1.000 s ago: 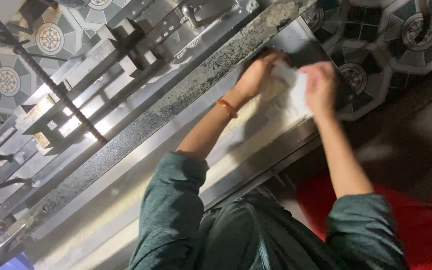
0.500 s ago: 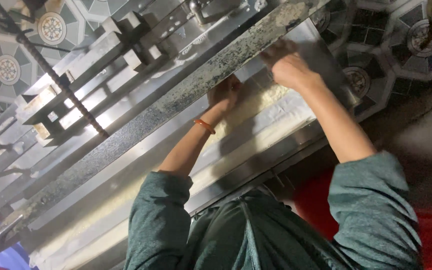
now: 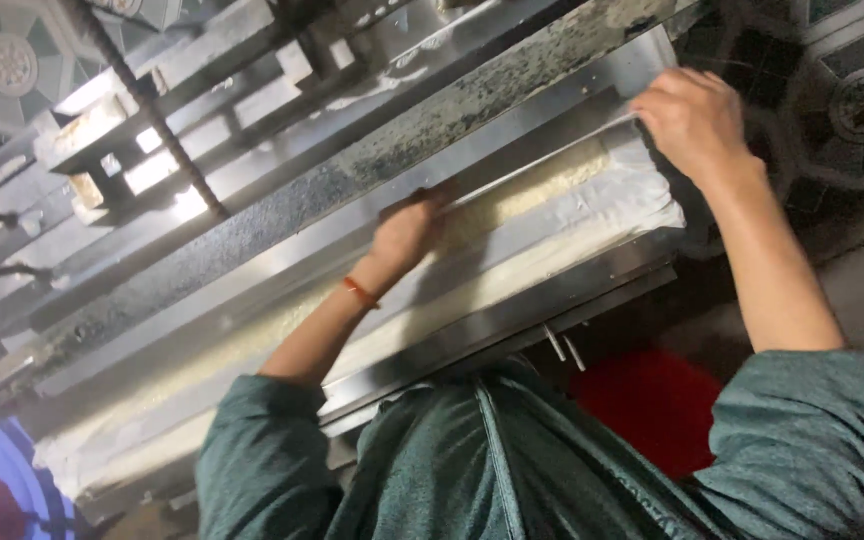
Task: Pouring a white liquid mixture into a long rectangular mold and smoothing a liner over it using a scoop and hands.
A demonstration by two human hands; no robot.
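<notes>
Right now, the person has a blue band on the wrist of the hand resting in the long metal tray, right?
Not quite. The head view shows that the band is orange, not blue. It does sit on the wrist of the left hand, which rests in the long metal tray.

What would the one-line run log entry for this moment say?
left hand: pressing pale grainy layer in long steel tray | right hand: gripping white liner sheet at tray's end
</notes>
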